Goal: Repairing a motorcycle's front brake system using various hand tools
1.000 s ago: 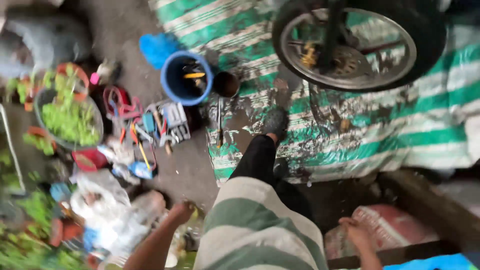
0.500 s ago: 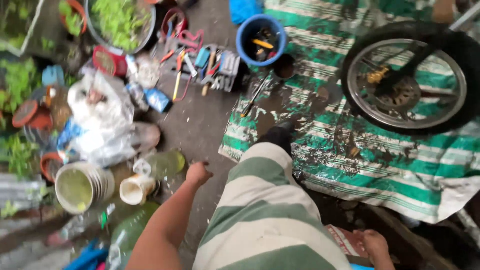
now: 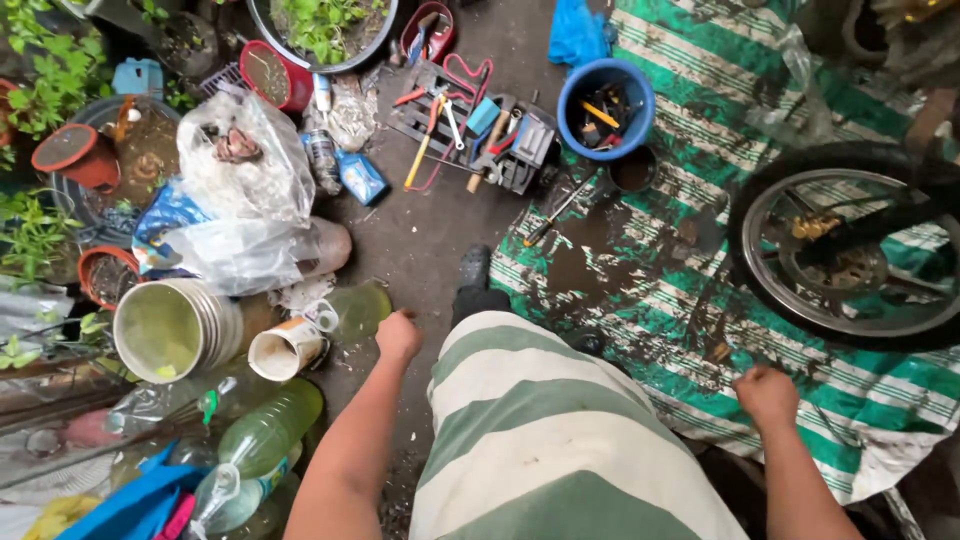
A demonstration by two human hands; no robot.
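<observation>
Both fists curled shut, holding nothing: left hand (image 3: 398,335) hangs over the greenish bottle (image 3: 352,310), right hand (image 3: 766,396) above the striped tarp (image 3: 690,150).

- A blue pouch (image 3: 360,177) lay on the ground beside a labelled can (image 3: 322,158).
- A bottle (image 3: 250,450) at lower left bore a blue-white label.

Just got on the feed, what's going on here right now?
A person in green-and-white striped clothing stands over a cluttered yard floor. Both hands are empty fists: the left hand hangs above a green plastic bottle and a tipped paper cup, the right hand over the striped tarp. A motorcycle wheel lies on the tarp, beside a blue bucket and a tray of hand tools.
</observation>
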